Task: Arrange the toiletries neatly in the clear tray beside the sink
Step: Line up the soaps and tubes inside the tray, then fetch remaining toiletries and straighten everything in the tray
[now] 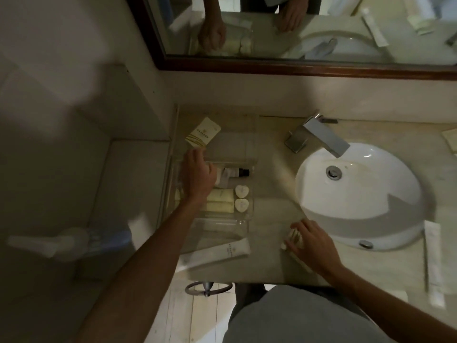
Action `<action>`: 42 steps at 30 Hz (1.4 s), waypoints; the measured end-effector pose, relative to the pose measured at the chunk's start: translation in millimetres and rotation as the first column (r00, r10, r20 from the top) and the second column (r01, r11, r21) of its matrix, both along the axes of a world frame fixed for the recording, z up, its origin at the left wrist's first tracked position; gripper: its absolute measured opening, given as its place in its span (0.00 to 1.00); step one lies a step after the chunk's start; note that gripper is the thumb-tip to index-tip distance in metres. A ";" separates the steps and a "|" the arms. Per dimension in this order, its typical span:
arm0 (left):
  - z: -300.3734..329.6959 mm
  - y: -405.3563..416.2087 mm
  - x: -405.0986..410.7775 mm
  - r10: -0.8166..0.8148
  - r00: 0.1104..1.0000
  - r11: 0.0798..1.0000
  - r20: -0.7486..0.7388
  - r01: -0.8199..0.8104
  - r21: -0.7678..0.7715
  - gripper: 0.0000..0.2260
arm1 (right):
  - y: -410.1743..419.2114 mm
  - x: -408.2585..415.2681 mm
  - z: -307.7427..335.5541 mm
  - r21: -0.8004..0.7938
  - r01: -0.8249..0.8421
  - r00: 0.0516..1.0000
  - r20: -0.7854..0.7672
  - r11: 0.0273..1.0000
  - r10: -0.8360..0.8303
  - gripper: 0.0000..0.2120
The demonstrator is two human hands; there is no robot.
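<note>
The clear plastic tray (249,194) sits on the pale stone counter (277,184) just left of the round white basin (358,194), and it is partly filled. Two cream rolled bundles (220,200) lie side by side in the middle compartment, two small white heart-shaped soaps (241,198) just to their right. Behind them a small bottle with a dark cap (235,173) lies on its side. The near compartment looks bare, though the clear walls are hard to read.

Left hand (197,174) reaches in over the tray's far left part, arm stretched straight, palm down. Fingers are curled, tips touching the near edge of a cream sachet with gold lines (203,132) at the back left corner; whether they are really pinching it, I cannot tell.

Right hand (312,240) is low on the counter in front of the basin, fingers spread and pressed flat on a small pale striped packet (291,240), covering rather than gripping it.

A long white tube (217,254) lies on the counter at the tray's near edge. A second white tube (434,263) lies well apart, right of the basin. The chrome square tap (321,137) stands behind the basin.
</note>
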State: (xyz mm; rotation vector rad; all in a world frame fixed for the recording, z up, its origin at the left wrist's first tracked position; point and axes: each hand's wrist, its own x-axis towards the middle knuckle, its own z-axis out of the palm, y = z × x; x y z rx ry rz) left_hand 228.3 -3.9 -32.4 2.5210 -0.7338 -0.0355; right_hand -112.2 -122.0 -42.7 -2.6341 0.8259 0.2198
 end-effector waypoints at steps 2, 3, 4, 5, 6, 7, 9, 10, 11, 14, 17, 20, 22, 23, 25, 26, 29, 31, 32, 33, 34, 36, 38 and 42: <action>-2.5 -25.9 20.4 0.070 0.995 0.997 -0.067 -0.067 0.044 0.25 | 5.2 -14.4 2.0 -0.003 0.037 0.999 0.005 0.999 -0.037 0.24; -6.2 -35.3 31.0 0.100 0.991 0.991 -0.090 -0.091 0.099 0.28 | 7.4 -19.8 2.5 -0.005 0.055 0.998 0.012 0.998 -0.055 0.26; -10.3 -43.0 41.5 0.118 0.988 0.983 -0.103 -0.101 0.155 0.31 | 9.5 -25.3 1.4 -0.004 0.064 0.998 0.000 0.998 -0.064 0.28; -14.5 -48.2 52.6 0.116 0.987 0.978 -0.112 -0.094 0.186 0.33 | 11.5 -29.7 1.3 -0.002 0.067 0.997 -0.037 0.998 -0.067 0.30; -17.1 -53.3 62.1 0.108 0.987 0.979 -0.118 -0.085 0.188 0.33 | 13.2 -34.0 -0.2 0.008 0.073 0.994 -0.085 0.997 -0.072 0.32; -22.5 -57.6 72.7 0.095 0.987 0.983 -0.132 -0.072 0.171 0.33 | 15.1 -37.9 -2.4 0.023 0.084 0.989 -0.125 0.996 -0.081 0.33; -26.7 -65.2 87.6 0.065 0.984 0.984 -0.164 -0.036 0.173 0.30 | 18.2 -41.7 -5.0 0.049 0.118 0.984 -0.138 0.992 -0.110 0.32; -27.6 -68.0 91.3 0.054 0.983 0.981 -0.175 -0.019 0.194 0.29 | 19.2 -40.7 -5.3 0.058 0.124 0.985 -0.125 0.991 -0.116 0.30; -25.8 -69.0 91.2 0.048 0.983 0.978 -0.177 -0.010 0.208 0.29 | 19.3 -37.9 -5.2 0.074 0.106 0.989 -0.113 0.992 -0.098 0.30; -9.1 -66.3 68.5 -0.017 0.980 0.980 -0.200 0.056 0.193 0.30 | 13.4 -24.5 -4.4 0.132 0.018 0.997 -0.080 0.991 -0.007 0.31; 12.0 -61.8 16.9 -0.285 0.939 0.946 -0.193 0.308 0.097 0.28 | 2.6 -14.8 -2.5 0.164 -0.017 1.000 -0.006 0.986 0.019 0.29; 22.6 -60.8 -56.2 -0.581 0.797 0.800 -0.165 0.596 0.067 0.31 | -4.5 -12.1 5.1 0.130 -0.092 0.992 0.101 0.987 0.079 0.29; 15.5 -58.7 -102.8 -0.683 0.701 0.677 -0.202 0.713 0.183 0.30 | -8.0 -13.0 8.6 0.097 -0.150 0.984 0.115 0.984 0.138 0.30; 7.6 -56.4 -120.3 -0.713 0.664 0.619 -0.225 0.747 0.244 0.31 | -9.6 -14.5 8.8 0.082 -0.163 0.982 0.107 0.983 0.153 0.30; -6.5 -49.1 -136.8 -0.734 0.621 0.530 -0.275 0.777 0.340 0.33 | -14.6 -15.6 9.4 0.059 -0.155 0.984 0.103 0.986 0.148 0.30; -9.5 -43.8 -137.6 -0.726 0.624 0.521 -0.288 0.773 0.362 0.34 | -17.5 -13.4 10.2 0.048 -0.135 0.985 0.118 0.990 0.128 0.30; -2.3 -22.5 -126.6 -0.647 0.720 0.673 -0.251 0.694 0.256 0.30 | -22.8 11.0 14.5 0.024 -0.075 0.982 0.177 0.997 0.070 0.29; 5.7 -5.1 -114.3 -0.556 0.813 0.800 -0.172 0.580 0.154 0.25 | -22.3 34.2 14.9 0.027 -0.075 0.983 0.172 0.997 0.070 0.29; 9.2 3.1 -108.5 -0.515 0.847 0.841 -0.130 0.529 0.118 0.23 | -21.3 44.4 13.4 0.032 -0.099 0.984 0.150 0.995 0.093 0.31; 12.0 9.9 -104.6 -0.482 0.870 0.865 -0.103 0.491 0.101 0.22 | -20.2 52.6 10.8 0.036 -0.131 0.984 0.126 0.991 0.126 0.33; 14.1 15.1 -103.1 -0.460 0.884 0.879 -0.088 0.467 0.097 0.22 | -19.9 57.6 8.2 0.041 -0.155 0.983 0.103 0.987 0.150 0.36; 16.6 20.3 -109.3 -0.450 0.888 0.883 -0.092 0.458 0.101 0.24 | -21.4 58.4 4.4 0.050 -0.158 0.985 0.084 0.986 0.153 0.40; 17.2 15.5 -124.0 -0.523 0.847 0.841 -0.099 0.531 0.100 0.27 | -22.4 50.5 3.7 0.053 -0.141 0.988 0.076 0.989 0.137 0.45; -2.9 -25.1 -156.9 -0.687 0.685 0.639 -0.243 0.728 0.246 0.40 | -23.6 23.3 3.8 0.065 -0.029 0.994 0.109 0.997 0.022 0.48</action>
